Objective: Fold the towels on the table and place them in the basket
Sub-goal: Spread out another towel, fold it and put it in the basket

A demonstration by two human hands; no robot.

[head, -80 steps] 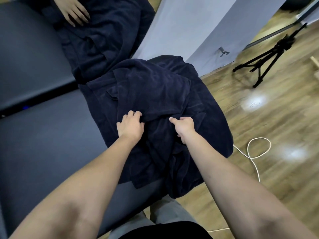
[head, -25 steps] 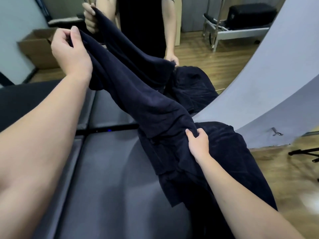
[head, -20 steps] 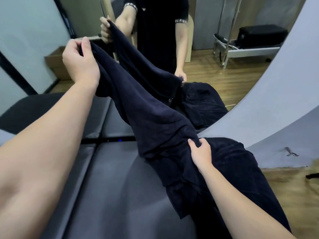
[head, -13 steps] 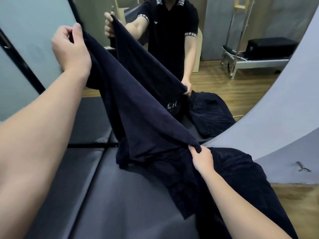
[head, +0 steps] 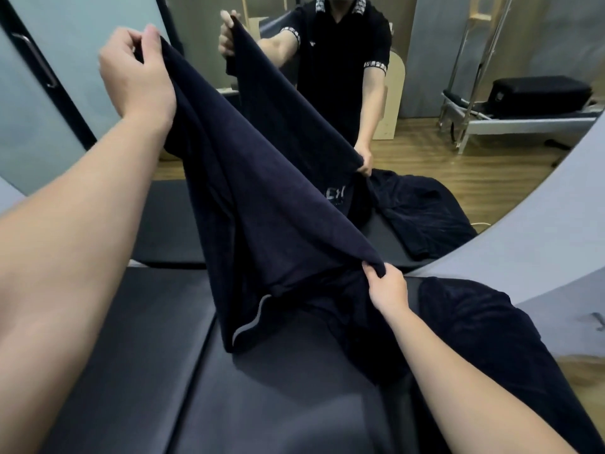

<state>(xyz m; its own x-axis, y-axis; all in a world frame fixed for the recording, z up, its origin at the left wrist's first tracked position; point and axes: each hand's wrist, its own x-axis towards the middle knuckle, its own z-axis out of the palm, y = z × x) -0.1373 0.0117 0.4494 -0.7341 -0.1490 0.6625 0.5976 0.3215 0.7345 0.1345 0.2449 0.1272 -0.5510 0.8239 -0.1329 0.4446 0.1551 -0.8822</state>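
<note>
A dark navy towel [head: 262, 191] hangs stretched between my two hands above the black padded table [head: 278, 404]. My left hand [head: 137, 73] is raised high at the upper left and pinches one corner. My right hand [head: 388, 286] is low, just above the table, gripping another corner. The towel's lower edge droops onto the table. More navy towel cloth [head: 484, 339] lies bunched at the table's right edge. No basket is in view.
A mirror ahead shows a person in a black shirt [head: 340, 60] holding a towel the same way. A curved grey backdrop sheet [head: 523, 257] rises at the right. A metal bench with a black pad [head: 540, 96] stands on the wood floor.
My left hand has lifted a towel corner off the heap and up to the left. The towel has spread open between my hands, while my right hand stayed low on its corner.
</note>
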